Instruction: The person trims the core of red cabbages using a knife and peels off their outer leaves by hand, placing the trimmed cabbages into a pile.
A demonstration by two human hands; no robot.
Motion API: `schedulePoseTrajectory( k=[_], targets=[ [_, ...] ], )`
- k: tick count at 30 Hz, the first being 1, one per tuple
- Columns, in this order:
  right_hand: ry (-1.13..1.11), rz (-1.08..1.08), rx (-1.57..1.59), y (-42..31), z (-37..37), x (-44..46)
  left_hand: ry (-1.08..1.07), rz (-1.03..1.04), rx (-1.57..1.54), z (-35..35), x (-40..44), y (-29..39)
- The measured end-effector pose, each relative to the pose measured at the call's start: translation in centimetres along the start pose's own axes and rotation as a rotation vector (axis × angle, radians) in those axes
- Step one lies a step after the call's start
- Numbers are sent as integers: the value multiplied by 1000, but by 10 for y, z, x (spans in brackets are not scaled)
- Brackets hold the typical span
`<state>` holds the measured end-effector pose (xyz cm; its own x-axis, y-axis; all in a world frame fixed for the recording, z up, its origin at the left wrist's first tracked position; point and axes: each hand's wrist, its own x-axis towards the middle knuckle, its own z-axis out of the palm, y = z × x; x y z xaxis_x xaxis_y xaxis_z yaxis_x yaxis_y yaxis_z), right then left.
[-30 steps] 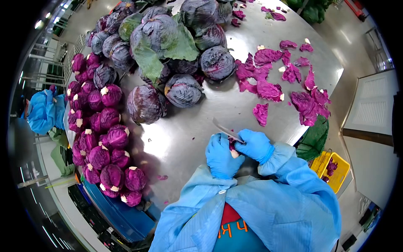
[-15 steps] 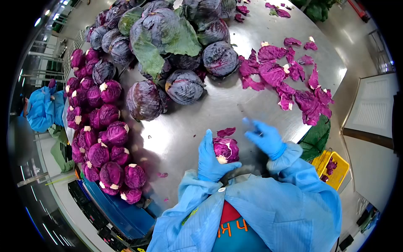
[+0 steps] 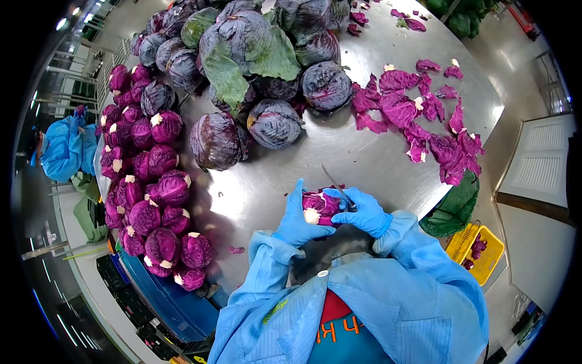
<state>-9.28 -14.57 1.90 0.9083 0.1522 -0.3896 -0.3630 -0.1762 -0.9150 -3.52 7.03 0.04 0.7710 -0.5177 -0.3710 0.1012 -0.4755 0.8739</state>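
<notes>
Reaching forward from the torso with both elbows bent, bringing both gloved hands together in front of the chest, above the near part of the metal table. Cupping the held purple cabbage in the left hand, pointing the fingers forward along its left side and bending the thumb across its near side, with the pale stem end showing. Closing the right hand around the handle of the knife, aiming the blade forward and to the left, over the cabbage's far right side, and touching the cabbage with the fingertips. Facing a stretch of shiny tabletop ahead, reaching as far as the untrimmed dark cabbages. Working well apart from the trimmed purple cabbages piled along the left side, with a small leaf scrap lying between. Standing near the slanting right edge of the table, with loose purple leaves lying ahead to the right, a green net hanging just beside that edge, and a yellow basket standing beyond. Flanking a blue bin at the lower left, with another person in blue showing farther off.
</notes>
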Motion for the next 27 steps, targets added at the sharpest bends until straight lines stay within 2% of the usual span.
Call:
schedulePoseTrajectory(
  k=[1, 4, 5, 8, 9, 12, 16, 18, 19, 22, 25, 27],
  targets=[
    [11, -43, 42, 4, 3, 4, -5, -18, -41, -3, -1, 1],
    [70, -228, -129, 3, 2, 10, -18, -125, -159, -7, -2, 9],
    [69, -330, -363, 2, 0, 12, -33, -113, -163, -6, 1, 4],
    [93, -459, -952, 7, 0, 9, -65, -129, -159, -3, 8, -4],
    [182, -564, -963, 12, -1, 11, -64, -166, -144, -5, 9, 7],
    [225, -654, -866, 23, -4, 16, -3, -210, -76, -5, 7, 18],
    [344, -668, -771, 37, 0, 13, 43, -169, -13, -1, 4, -3],
    [427, -696, -619, 50, -10, 14, 56, -196, -227, -1, 4, -16],
    [461, -432, -726, 44, -19, 4, 63, -208, -335, -3, 4, -17],
    [690, 15, -563, 66, -44, 6, 40, -239, -455, -14, 1, -5],
    [479, -59, -136, 40, -42, 0, 18, -269, -566, -17, 1, -2],
    [191, -9, -108, 8, -23, 6, -8, -267, -548, -19, 4, 0]
  ],
)
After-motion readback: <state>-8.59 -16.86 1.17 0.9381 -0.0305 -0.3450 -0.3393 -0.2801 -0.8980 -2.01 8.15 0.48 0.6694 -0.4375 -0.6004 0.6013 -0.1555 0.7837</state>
